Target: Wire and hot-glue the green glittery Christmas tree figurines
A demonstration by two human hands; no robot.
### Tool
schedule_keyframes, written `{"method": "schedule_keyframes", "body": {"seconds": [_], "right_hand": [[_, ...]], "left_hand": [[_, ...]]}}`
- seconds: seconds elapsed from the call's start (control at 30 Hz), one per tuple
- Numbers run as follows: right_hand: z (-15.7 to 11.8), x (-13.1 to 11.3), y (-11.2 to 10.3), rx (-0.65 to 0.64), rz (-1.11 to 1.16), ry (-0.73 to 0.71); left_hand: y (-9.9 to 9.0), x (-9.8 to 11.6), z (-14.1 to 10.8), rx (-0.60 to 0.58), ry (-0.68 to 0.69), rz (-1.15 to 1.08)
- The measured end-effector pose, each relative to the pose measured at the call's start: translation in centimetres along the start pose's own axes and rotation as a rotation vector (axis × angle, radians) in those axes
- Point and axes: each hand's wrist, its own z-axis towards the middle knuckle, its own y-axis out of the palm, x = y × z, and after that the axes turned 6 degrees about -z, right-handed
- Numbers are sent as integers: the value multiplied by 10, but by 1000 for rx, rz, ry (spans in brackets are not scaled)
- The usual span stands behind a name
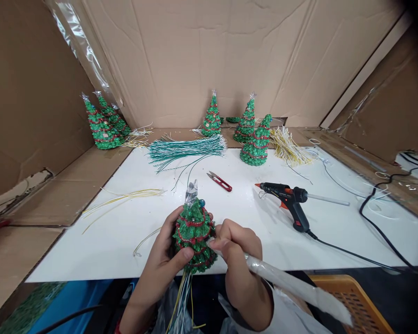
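Green and glittery, the small beaded Christmas tree [195,232] sits at the near edge of the white tabletop [125,246], cupped by the left hand [160,264] with thumb across its lower front, while the fingers of the right hand [238,260] are closed around a white wrapped rod [289,278], its tip at the tree's right side. It looks light and fairly stiff — the beads knobbly rather than slippery, the silvery topper [191,191] more fragile — so the broad lower tiers, above the loose trailing wires [181,301], seem the safest hold.
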Motion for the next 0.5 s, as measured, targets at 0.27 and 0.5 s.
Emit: {"method": "schedule_keyframes", "body": {"seconds": [0.27, 0.5], "right_hand": [[1, 7, 0, 24, -27, -1], [0, 8, 0, 28, -35, 7]], "left_hand": [[-2, -1, -2, 16, 0, 18], [1, 2, -2, 43, -24, 11]]}}
